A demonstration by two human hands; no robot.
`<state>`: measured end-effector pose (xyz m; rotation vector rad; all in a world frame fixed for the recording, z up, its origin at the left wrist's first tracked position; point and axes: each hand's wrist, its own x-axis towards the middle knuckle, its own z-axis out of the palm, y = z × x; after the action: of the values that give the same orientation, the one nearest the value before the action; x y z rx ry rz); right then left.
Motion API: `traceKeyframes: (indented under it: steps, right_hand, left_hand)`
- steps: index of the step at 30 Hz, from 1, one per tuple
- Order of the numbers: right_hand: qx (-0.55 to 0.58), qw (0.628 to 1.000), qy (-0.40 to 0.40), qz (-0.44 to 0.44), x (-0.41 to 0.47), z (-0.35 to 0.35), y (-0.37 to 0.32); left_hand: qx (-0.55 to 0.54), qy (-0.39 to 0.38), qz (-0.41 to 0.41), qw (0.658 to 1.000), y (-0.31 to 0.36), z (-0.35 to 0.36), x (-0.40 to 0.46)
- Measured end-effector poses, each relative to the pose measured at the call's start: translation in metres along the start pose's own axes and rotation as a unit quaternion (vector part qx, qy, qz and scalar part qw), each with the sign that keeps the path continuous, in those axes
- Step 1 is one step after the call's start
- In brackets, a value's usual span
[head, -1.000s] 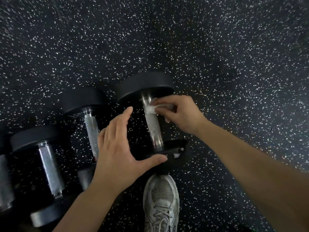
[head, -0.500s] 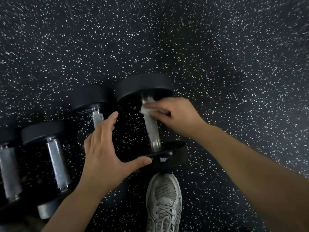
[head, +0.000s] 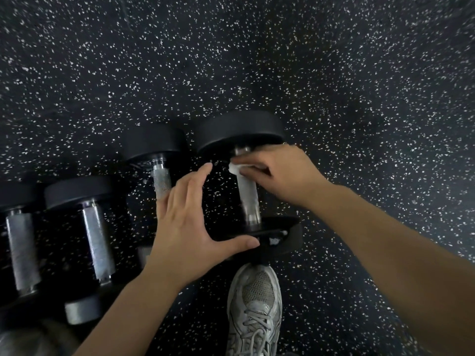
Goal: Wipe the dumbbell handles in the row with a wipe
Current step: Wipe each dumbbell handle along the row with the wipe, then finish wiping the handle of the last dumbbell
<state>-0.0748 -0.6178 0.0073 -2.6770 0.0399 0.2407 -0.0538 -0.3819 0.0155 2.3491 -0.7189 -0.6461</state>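
Several black dumbbells with knurled steel handles lie in a row on the floor. My right hand (head: 277, 173) is closed on a white wipe (head: 236, 168) and presses it around the far end of the rightmost dumbbell's handle (head: 248, 199), just under its far head (head: 240, 131). My left hand (head: 187, 222) is open with fingers together and the thumb spread; the thumb rests against the near head (head: 285, 238) of that dumbbell. Its fingers cover part of the neighbouring dumbbell's handle (head: 161, 179). Two more handles (head: 97, 245) (head: 21, 249) lie further left.
A grey laced sneaker (head: 254, 309) stands just in front of the rightmost dumbbell's near head. Black rubber flooring with white speckles (head: 359, 98) stretches all around. A blurred grey shape sits at the bottom left corner.
The view has shifted, so more of the row shows on the left. My right hand stays at the far end of the handle with the wipe; my left hand keeps bracing the near head.
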Motion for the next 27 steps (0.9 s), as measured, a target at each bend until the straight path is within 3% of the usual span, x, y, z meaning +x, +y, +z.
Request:
traceKeyframes:
  steps: [3, 6, 7, 9, 11, 12, 14, 21, 23, 27]
  right_hand:
    - [0.013, 0.991, -0.131, -0.024, -0.01, -0.002, -0.002]
    - [0.092, 0.958, -0.271, 0.003, -0.021, -0.01, -0.001]
    - [0.131, 0.953, -0.272, 0.012, -0.023, -0.012, -0.001]
    - [0.205, 0.963, -0.169, 0.054, -0.024, -0.013, 0.0]
    - [0.182, 0.98, -0.027, 0.078, -0.023, -0.009, 0.004]
    - [0.149, 0.986, 0.004, 0.081, -0.023, -0.006, 0.005]
    - [0.123, 0.989, -0.011, 0.08, -0.025, 0.0, 0.006]
    - [0.193, 0.953, -0.22, 0.075, -0.037, -0.003, -0.001]
    - [0.209, 0.952, -0.212, 0.075, -0.038, -0.012, -0.009]
    - [0.291, 0.951, -0.079, 0.069, -0.04, -0.052, -0.049]
  left_hand:
    - [0.002, -0.001, 0.008, 1.0, 0.005, 0.003, 0.001]
    - [0.001, 0.001, 0.02, 1.0, 0.008, 0.006, 0.002]
    - [0.003, 0.001, 0.022, 1.0, 0.009, 0.007, 0.003]
    - [0.009, 0.0, 0.025, 1.0, 0.011, 0.007, 0.004]
    - [0.009, 0.003, 0.025, 1.0, 0.012, 0.007, 0.003]
    - [0.007, 0.004, 0.024, 1.0, 0.012, 0.007, 0.003]
    - [0.001, 0.004, 0.021, 1.0, 0.012, 0.007, 0.001]
    - [0.035, 0.008, 0.027, 0.999, 0.005, 0.0, -0.006]
    - [0.059, 0.009, 0.047, 0.997, 0.008, -0.007, -0.01]
    - [0.085, 0.042, 0.071, 0.993, 0.017, -0.046, -0.029]
